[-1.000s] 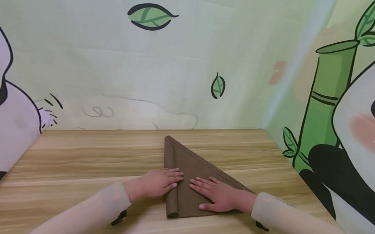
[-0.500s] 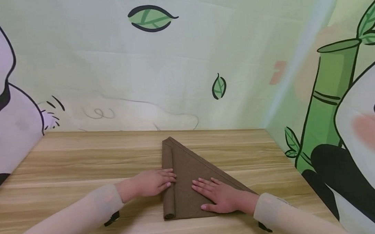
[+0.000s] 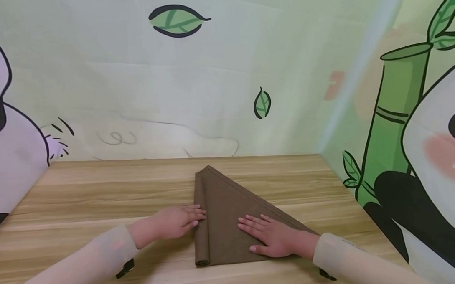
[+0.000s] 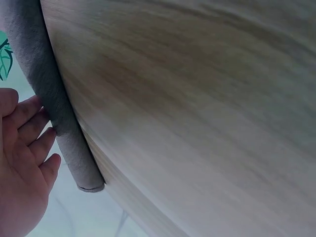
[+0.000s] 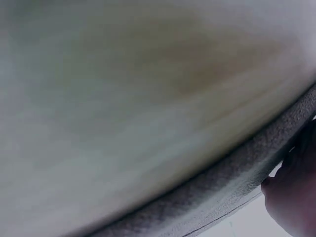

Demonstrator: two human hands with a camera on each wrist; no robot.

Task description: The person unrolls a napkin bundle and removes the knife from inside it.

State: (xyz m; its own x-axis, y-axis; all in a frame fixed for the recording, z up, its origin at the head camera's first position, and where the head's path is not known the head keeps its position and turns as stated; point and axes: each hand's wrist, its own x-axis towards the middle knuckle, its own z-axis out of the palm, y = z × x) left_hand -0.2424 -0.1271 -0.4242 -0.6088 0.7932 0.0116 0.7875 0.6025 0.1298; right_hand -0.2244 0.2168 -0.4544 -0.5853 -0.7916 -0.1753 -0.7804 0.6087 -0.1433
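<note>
A brown cloth (image 3: 231, 238), folded to a triangle, lies on the wooden table. Its left side forms a narrow roll (image 3: 202, 243), whose coiled end faces the near edge. My left hand (image 3: 174, 222) touches that roll from the left, fingertips resting on top. In the left wrist view, the fingers (image 4: 42, 145) reach to the grey-looking roll (image 4: 64, 113) without wrapping it. My right hand (image 3: 276, 236) rests palm down on the flat part of the cloth, fingers extended and thumb apart. The right wrist view shows a blurred cloth edge (image 5: 237, 170) and part of the hand (image 5: 291, 197).
The wooden table (image 3: 101, 188) runs back to a pale green printed backdrop (image 3: 135, 78) with leaves. A printed panda and bamboo (image 3: 392, 111) cover the right side panel. Another panda print (image 3: 20, 136) is at the left.
My left hand and the roll have shifted left, and more flat cloth shows between roll and right hand. The right hand has slid slightly right.
</note>
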